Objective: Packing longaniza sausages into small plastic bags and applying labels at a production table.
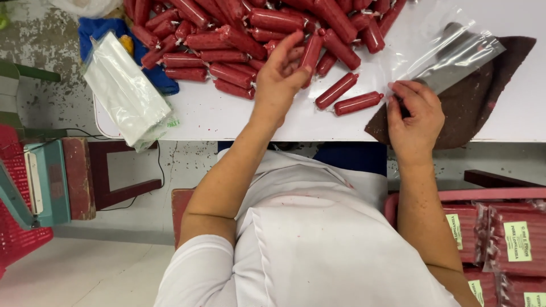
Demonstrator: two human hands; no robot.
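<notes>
My left hand (280, 77) reaches over the white table (227, 119) into a big pile of red sausage sticks (239, 28) and closes its fingers on one red sausage (311, 51). My right hand (414, 116) pinches the mouth of a clear plastic bag (449, 51) that lies flat on a dark brown mat (483, 102). Two loose sausages (347, 96) lie between my hands near the table's front edge.
A stack of clear bags (126, 91) hangs over the table's left edge beside a blue cloth (99, 28). A teal heat sealer (37, 182) stands lower left by a red crate (14, 227). Packed, labelled sausage bags (500, 239) fill a pink crate at lower right.
</notes>
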